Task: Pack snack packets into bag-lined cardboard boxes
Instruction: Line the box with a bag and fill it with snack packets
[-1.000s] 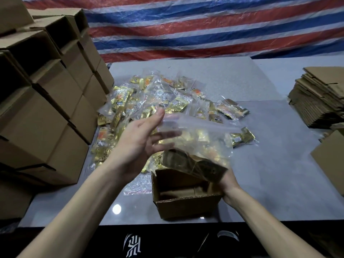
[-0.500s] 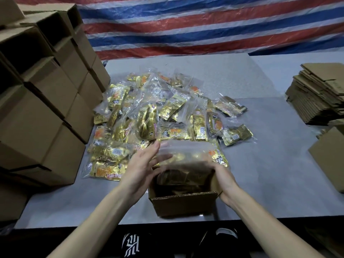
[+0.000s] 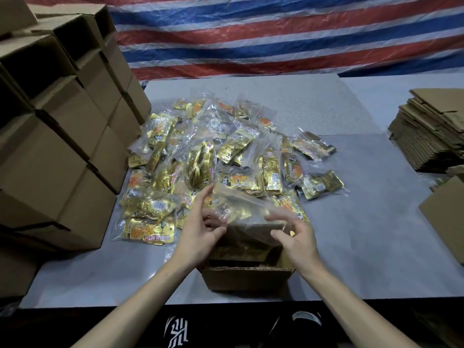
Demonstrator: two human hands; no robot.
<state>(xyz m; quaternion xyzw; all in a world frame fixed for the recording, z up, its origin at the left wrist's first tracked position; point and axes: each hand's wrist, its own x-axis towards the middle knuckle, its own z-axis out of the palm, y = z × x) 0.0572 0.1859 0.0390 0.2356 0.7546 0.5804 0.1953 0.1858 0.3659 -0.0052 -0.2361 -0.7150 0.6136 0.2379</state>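
Nearest the viewer, below both wrists, an open box (image 3: 246,277) sits at the near edge of a grey table (image 3: 364,247). A clear bag (image 3: 241,207) stands in it, its dark lower part down inside the box with gold packets showing dimly through the film, and its loose top rising between and beyond the fingertips. The left hand (image 3: 198,237) holds the bag's left side, thumb and curled fingers closed on the film and the forefinger stretched up along its edge. The right hand (image 3: 298,237) is at the bag's right side with fingers loosely curled; whether they pinch the film cannot be told. The step in hand looks like seating the bag in the box; the next move probably calls for pushing it down and tucking the loose top inside the box walls without snagging it on the cardboard rim. Just beyond the fingertips lies a heap of gold packets (image 3: 213,159), close enough to be knocked. Left of the left fingers, stacked boxes (image 3: 62,146) wall that side. Right of the right fingers the table is bare, giving the most room, out to flat cardboard (image 3: 431,136) well apart. Farthest back hangs a striped tarp (image 3: 276,33).
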